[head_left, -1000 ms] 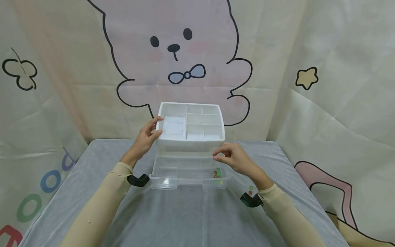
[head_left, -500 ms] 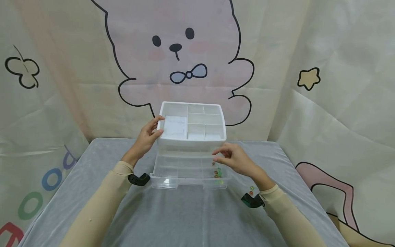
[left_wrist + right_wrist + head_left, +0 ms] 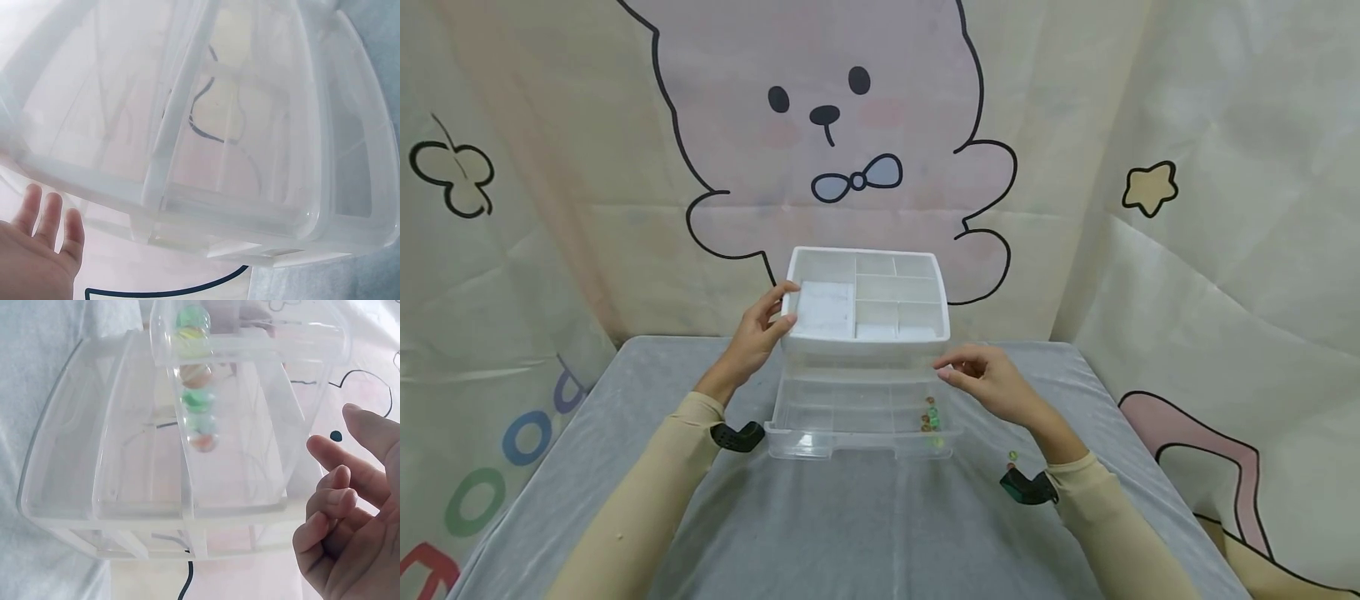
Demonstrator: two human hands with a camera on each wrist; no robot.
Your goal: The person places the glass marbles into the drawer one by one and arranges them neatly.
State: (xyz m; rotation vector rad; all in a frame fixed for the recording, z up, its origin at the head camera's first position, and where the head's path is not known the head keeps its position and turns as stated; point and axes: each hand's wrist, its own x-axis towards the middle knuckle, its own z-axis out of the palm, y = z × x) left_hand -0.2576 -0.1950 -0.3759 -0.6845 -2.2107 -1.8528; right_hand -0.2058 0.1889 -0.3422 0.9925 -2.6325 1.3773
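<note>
A clear plastic drawer box with a white divided tray top (image 3: pixel 895 340) stands on the table, its see-through drawer (image 3: pixel 857 446) pulled out toward me. My left hand (image 3: pixel 756 337) rests its fingertips and thumb on the tray's left rim; the left wrist view shows its other fingers (image 3: pixel 74 234) loosely extended beside the cabinet. Several coloured glass marbles (image 3: pixel 931 417) lie in the drawer's right compartment, lined up along its side in the right wrist view. My right hand (image 3: pixel 992 383) hovers just beyond the drawer's right side, nothing between its separated thumb and index finger.
A yellow-green marble (image 3: pixel 1012 456) lies on the grey cloth right of the box, with an orange one partly hidden behind the right wrist camera (image 3: pixel 1028 486). Printed fabric walls (image 3: pixel 1060 167) surround the table (image 3: pixel 820 533) at the back and sides.
A marble has appeared in the drawer below my right fingertips and moved in among the others. My right hand has drawn back to the right, off the drawer. The left hand stays put.
</note>
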